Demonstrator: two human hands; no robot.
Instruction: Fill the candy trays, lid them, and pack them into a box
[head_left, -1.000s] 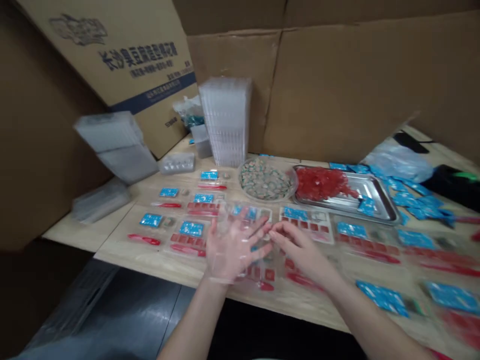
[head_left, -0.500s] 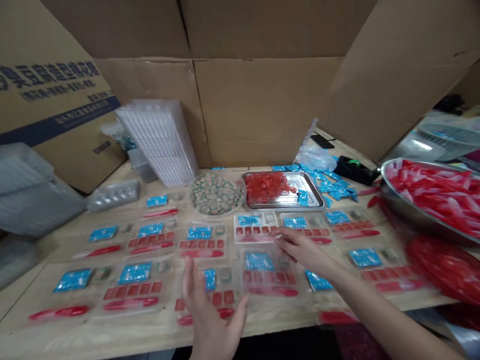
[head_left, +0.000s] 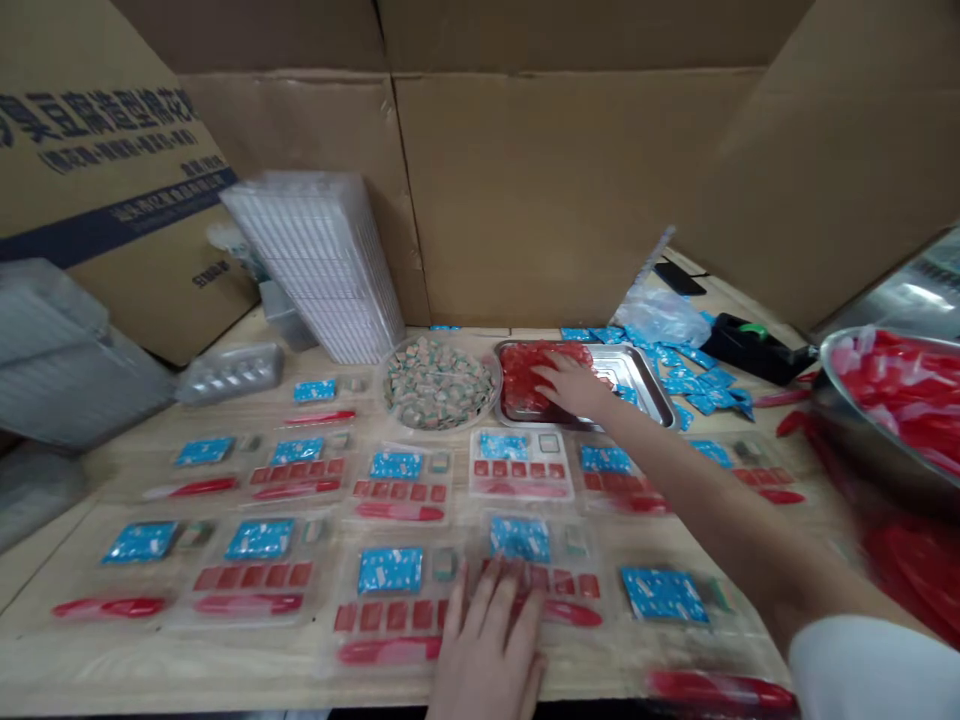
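My left hand (head_left: 491,635) lies over the front row with its fingers stretched out, covering part of a clear plastic tray. That tray holds a blue packet (head_left: 520,538), red squares and a red-handled piece (head_left: 574,612). Farther back, my right hand (head_left: 576,385) reaches onto the heap of small red pieces (head_left: 525,375) in a metal tray (head_left: 660,395). Its fingers are spread over the heap, with nothing visible in them. Just left of the metal tray stands a round clear bowl (head_left: 386,400) of small wrapped pieces (head_left: 439,385).
Rows of filled clear trays cover the table. Stacked clear trays (head_left: 319,265) lean at the back left, near a printed carton (head_left: 112,190). Loose blue packets (head_left: 697,385) and a black tape dispenser (head_left: 757,350) lie right, beside a metal basin (head_left: 847,420) of red items.
My right hand has moved from the middle trays back to the red heap. My left hand has come down from the air onto the front trays. The view has swung right.
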